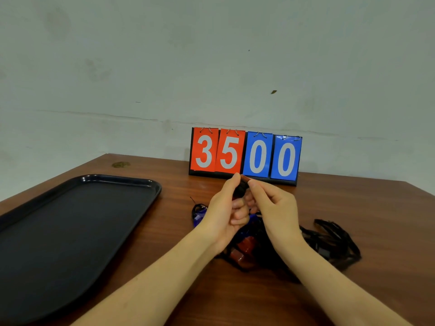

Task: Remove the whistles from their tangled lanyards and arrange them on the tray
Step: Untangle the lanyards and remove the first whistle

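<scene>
Table [306,302]: brown wood grain, set against a pale wall.

Tray [150,184]: black, oblong, rounded corners, toward the left edge of the table. No whistle on it; bare as far as visible.

Scoreboard [244,154]: flip type, at the far edge, 2 red cards reading 3 and 5, 2 blue cards reading 0 and 0.

Tangled lanyards [334,241]: black heap, right of centre, partly hidden under both forearms. Red whistles [244,252] visible within it, exact count not clear. Blue whistle [199,216] at the heap's left fringe, corded.

Left hand [226,208]: raised above the heap, fingers curled, thumb and forefinger pinching 1 small dark-red whistle [242,184].

Right hand [275,205]: opposite the left, fingers curled, pinching the same piece from the other side; whether on whistle or clip, cannot tell.

Progress, as a judgement: early stage. 0 whistles arranged on tray; 1 apparently under detachment; remainder lying in the heap, to be freed and laid out.
</scene>
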